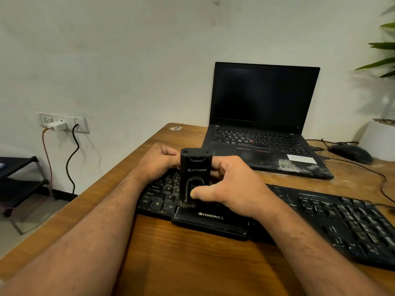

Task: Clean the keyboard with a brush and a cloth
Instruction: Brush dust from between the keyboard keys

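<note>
My wooden desk (192, 253) stands against a plain white wall (128, 60). A socket panel (64, 123) with hanging cables sits low at left, above a black shelf rack (19, 167) on the pale floor (32, 221).

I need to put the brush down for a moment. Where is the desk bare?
Bare wood lies in front of the keyboard, between the forearms, and left of the laptop toward the desk edge. Crowded: right side, with mouse, cables and plant pot.

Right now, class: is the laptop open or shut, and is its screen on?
Open: the laptop has its lid raised, keys showing. The screen is dark, apparently off.
</note>
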Available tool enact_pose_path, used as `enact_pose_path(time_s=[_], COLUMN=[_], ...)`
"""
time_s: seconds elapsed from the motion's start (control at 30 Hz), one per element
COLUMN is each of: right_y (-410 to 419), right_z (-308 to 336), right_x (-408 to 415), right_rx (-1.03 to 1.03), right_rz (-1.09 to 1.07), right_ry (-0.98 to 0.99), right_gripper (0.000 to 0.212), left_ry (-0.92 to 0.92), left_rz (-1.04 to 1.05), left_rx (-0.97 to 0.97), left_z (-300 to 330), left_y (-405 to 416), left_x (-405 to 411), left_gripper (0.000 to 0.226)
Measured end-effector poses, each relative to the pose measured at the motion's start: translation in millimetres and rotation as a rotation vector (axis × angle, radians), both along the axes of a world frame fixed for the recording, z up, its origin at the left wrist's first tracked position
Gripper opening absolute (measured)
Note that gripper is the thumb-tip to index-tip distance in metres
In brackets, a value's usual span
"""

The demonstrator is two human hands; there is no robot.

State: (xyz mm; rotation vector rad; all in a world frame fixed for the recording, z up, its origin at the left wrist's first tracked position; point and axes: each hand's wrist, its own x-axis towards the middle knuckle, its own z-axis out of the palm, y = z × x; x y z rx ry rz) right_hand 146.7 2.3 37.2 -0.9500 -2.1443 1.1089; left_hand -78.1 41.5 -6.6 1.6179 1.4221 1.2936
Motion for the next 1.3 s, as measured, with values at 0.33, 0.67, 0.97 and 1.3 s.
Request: enact_pose_path(time_s=[0.33,0.67,0.97,1.3], right_y=[0,5,8,8], right_z=[-2,-6,-2,-8], right_x=[0,-8,2,0], right_rx=[0.02,0.069,-0.091,0.051], right_rz=[-0.006,-0.102,-0.046,-0.11], right_ry=[0.002,0.018,0.085,0.023], right_gripper=[0.042,0.041,0.043,0.039], left_ry=[-0.008,-0.026,-0.002,0.034], left_rz=[-0.022,0.011,0.021,0.036], left_rx=[0.003,0.006,-0.027,-0.039], left_z=[2,-1,1,1], left_y=[-2,0,-3,-4], left_x=[2,-1,0,-2], left_gripper=[0.029,0.017,0.017,0.019])
